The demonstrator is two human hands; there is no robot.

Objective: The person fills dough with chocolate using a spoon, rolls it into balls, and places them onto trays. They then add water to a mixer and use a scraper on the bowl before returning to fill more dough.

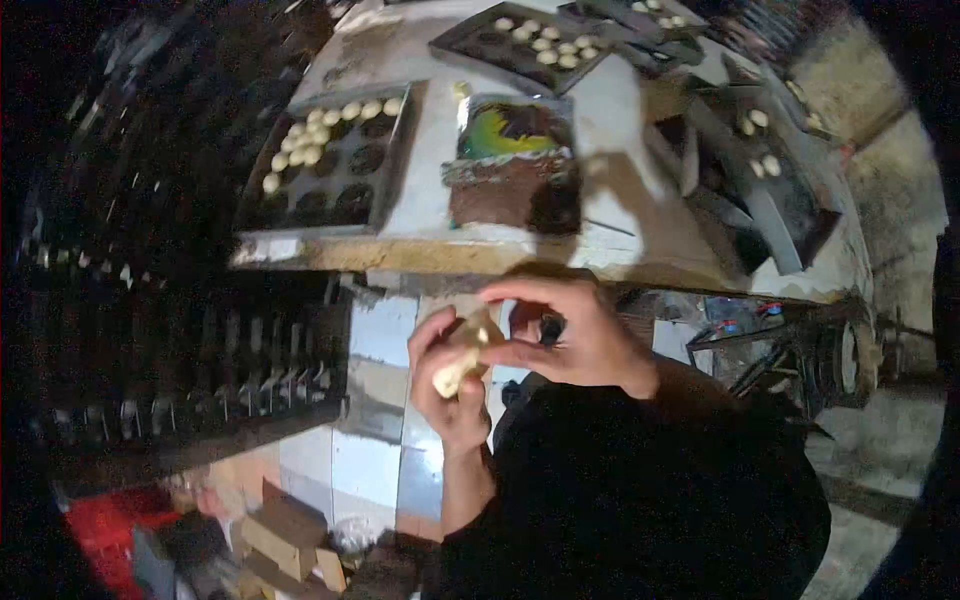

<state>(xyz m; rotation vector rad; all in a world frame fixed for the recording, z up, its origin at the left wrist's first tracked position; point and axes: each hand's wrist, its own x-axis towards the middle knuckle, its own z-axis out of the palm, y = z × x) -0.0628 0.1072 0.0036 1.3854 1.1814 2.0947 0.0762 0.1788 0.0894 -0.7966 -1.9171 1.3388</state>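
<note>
**A pale, dough-like piece held in the left hand, with the right hand against it**

The left hand (430, 395) is grasping a pale, dough-like piece (449, 378), its fingers curled around the far side and its thumb raised along the near side. The piece lies within this grip, in front of the near edge of the table (428, 190), above a tiled floor (365, 470). Its outline is partly covered by the fingers, so its full shape cannot be made out.

The right hand (590, 335) comes in from the other side with thumb and forefinger bowed well apart, a dark gap showing between them. The thumb tip meets or overlaps the pale piece; the forefinger reaches toward the left hand. Whether the right hand pinches any part of the piece cannot be told from this view.

On the table, a left-hand tray (330, 180) with dark round hollows carries pale balls (315, 135), clustered toward its far and left sides. Beside it lies a brown block (510, 190), with a green-and-yellow wrapper (490, 128) at its far end. A thin dark rod (608, 228) rests just right of the block. A far tray (490, 50) bears further balls, and a dark tray (785, 215) on the right holds a few more.
</note>
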